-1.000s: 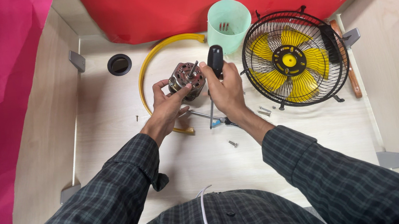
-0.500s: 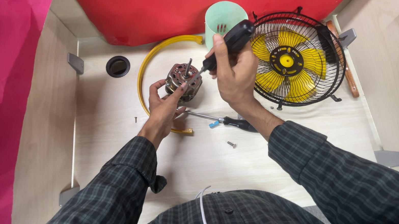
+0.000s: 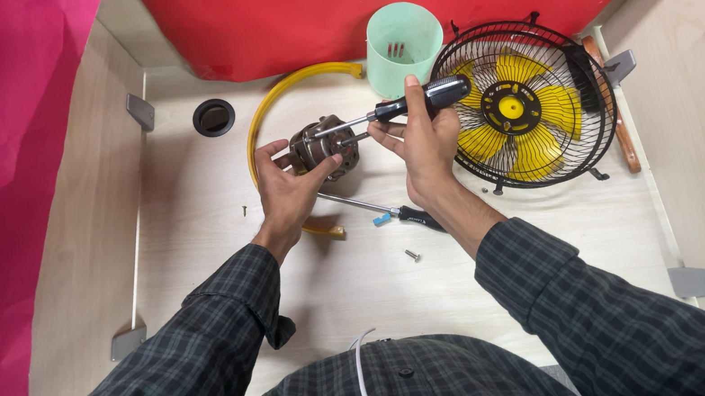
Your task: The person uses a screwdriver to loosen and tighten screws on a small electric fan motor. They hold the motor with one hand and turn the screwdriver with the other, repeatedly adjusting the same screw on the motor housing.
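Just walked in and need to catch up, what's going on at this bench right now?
A person is working on a small electric motor. The left hand grips the motor above the pale wooden table, while the right hand holds a black-handled screwdriver with its tip at the motor. A second screwdriver and a loose screw lie on the table. A yellow-bladed fan in a black cage and a green cup sit behind.
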